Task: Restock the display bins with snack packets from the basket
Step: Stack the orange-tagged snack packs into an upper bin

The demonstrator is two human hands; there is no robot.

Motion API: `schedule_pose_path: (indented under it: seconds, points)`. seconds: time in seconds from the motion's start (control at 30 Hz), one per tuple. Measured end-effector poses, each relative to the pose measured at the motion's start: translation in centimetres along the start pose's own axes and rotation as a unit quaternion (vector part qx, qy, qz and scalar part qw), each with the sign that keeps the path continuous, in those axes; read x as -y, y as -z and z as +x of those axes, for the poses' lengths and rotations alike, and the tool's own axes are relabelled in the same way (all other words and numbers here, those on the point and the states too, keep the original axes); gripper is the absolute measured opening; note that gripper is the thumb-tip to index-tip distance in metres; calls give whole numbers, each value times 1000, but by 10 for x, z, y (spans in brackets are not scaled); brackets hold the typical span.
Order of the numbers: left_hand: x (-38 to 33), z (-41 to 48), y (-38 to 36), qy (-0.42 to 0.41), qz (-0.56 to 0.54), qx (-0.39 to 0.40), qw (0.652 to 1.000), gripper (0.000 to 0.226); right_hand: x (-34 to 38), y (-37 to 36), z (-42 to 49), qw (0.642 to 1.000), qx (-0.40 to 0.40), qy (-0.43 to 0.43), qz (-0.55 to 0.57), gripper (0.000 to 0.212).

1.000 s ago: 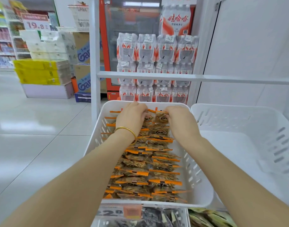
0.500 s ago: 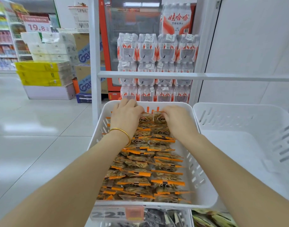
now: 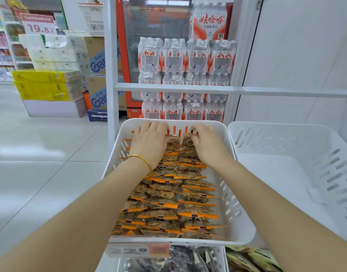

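A white display bin (image 3: pixel 245 216) in front of me holds two rows of clear snack packets with orange edges (image 3: pixel 168 213). Both my hands reach to its far end. My left hand (image 3: pixel 149 143), with a gold bangle on the wrist, lies over the rearmost packets of the left row, fingers bent down against the back wall. My right hand (image 3: pixel 206 144) has curled fingers pinching the top edge of the rearmost packet of the right row (image 3: pixel 188 137). The supply basket is not in sight.
An empty white bin (image 3: pixel 286 173) stands to the right. Lower bins hold dark packets (image 3: pixel 188 258) and green packets (image 3: pixel 247 258), behind a price tag (image 3: pixel 137 250). A white rack rail (image 3: pixel 247 91) and post (image 3: pixel 110 75) frame stacked water packs (image 3: pixel 188 61). Tiled aisle lies left.
Both hands have slid farther back along the rows to the bin's far wall, moving the rearmost packets with them.
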State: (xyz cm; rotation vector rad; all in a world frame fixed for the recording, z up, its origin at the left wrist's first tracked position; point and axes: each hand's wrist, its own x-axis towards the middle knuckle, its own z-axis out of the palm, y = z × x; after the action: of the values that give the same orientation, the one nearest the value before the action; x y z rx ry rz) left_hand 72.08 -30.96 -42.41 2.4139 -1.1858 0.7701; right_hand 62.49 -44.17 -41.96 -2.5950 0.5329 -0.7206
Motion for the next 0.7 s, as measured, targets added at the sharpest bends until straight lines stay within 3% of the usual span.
schedule_pose_path:
  seconds: [0.07,0.13,0.27,0.43,0.7]
  points:
    - [2,-4,4,-35,-54,-31,997,15,0,6,-12,997,-72,22,3,31]
    - [6,-7,3,-87,-43,-16,995,9,-1,8,-20,991,-104,71,-50,26]
    - [6,-7,3,-61,-51,28,996,12,-2,5,-21,996,0,66,-61,24]
    - [1,3,5,-31,-47,61,997,17,4,11,-12,992,57,58,-97,29]
    - [1,-2,5,-14,-79,39,996,11,2,7,-10,986,13,94,-137,16]
